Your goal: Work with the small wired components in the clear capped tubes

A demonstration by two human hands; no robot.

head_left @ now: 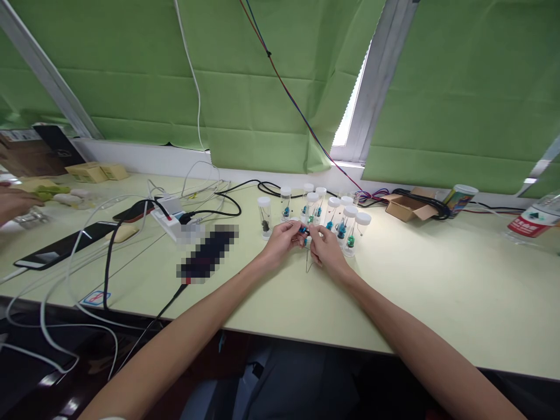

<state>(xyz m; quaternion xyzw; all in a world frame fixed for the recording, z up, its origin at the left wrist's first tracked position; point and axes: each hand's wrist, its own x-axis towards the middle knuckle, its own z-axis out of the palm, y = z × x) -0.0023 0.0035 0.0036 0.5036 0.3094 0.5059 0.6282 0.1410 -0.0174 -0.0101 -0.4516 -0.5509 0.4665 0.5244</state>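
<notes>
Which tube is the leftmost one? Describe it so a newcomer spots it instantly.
On the pale desk, below the green blinds, look for the white-capped clear tubes around the two hands. The leftmost tube stands at that group's left end, near the left hand. Its dark contents set it apart from neighbours showing blue or green pieces.

Creased green fabric blinds (149, 93) hang in back | dark, white-edged phone (61, 248) lies left of a white power strip (171, 226) | open brown cardboard box (403, 209) sits near a white-lidded cylindrical can (457, 201) | red-labelled clear bottle (531, 223) at far right
</notes>
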